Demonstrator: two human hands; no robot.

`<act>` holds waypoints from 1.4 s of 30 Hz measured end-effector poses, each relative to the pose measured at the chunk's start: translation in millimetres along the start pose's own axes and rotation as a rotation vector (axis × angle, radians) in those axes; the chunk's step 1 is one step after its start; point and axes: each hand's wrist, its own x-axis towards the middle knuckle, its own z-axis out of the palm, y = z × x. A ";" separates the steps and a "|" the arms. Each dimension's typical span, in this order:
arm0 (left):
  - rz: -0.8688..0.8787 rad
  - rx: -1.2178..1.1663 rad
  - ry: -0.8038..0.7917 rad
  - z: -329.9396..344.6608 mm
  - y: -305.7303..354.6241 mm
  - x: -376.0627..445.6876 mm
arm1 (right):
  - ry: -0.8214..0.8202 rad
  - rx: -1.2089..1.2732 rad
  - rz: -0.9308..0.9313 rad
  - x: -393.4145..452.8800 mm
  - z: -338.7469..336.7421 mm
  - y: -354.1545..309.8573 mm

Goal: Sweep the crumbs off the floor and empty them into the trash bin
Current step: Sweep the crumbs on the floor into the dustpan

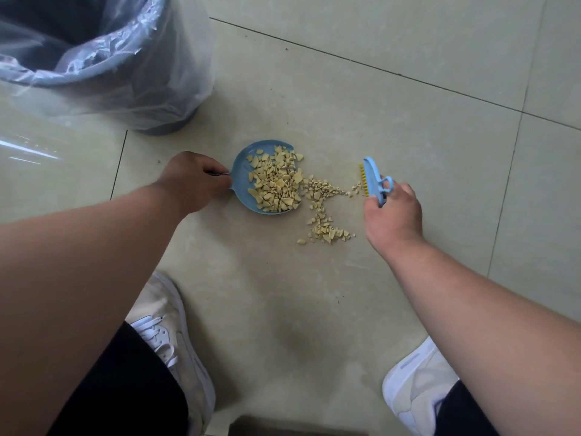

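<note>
Pale yellow crumbs (323, 212) lie partly heaped in the round blue plastic dustpan (242, 171) and partly strewn on the beige tiled floor (408, 89) beside its lip. The left hand (193, 180) grips the dustpan's handle; the right hand (393, 212) holds a small blue brush with yellow bristles (371, 177) just beside the loose crumbs. A grey trash bin with a clear plastic liner (125, 61) stands behind the dustpan. White sneakers (169, 328) rest nearer the camera.

The left hand (195, 180) covers the dustpan (243, 171) handle, so its shape cannot be told. The trash bin (103, 58) runs off the top and left edges, its inside dark behind the clear liner (176, 73). Both shoes (169, 328) are partly hidden by the forearms.
</note>
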 end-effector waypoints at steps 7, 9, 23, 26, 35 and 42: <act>0.037 0.057 -0.046 11.3 11.0 3.1 | -0.081 0.107 -0.096 -15.6 26.4 -26.2; 0.034 0.056 -0.055 13.8 12.1 2.5 | -0.109 0.143 -0.120 -19.1 32.5 -39.2; 0.059 0.058 -0.077 19.3 10.7 -4.1 | -0.219 0.117 -0.228 -42.1 58.3 -86.2; 0.048 0.061 -0.062 17.6 6.7 -0.3 | -0.112 0.117 -0.204 -31.9 42.4 -80.3; 0.010 -0.022 -0.030 7.8 0.2 0.8 | 0.041 -0.013 -0.072 17.5 1.8 -23.4; -0.018 -0.035 -0.035 -6.8 0.4 -1.6 | -0.079 0.012 -0.199 22.8 14.8 -32.9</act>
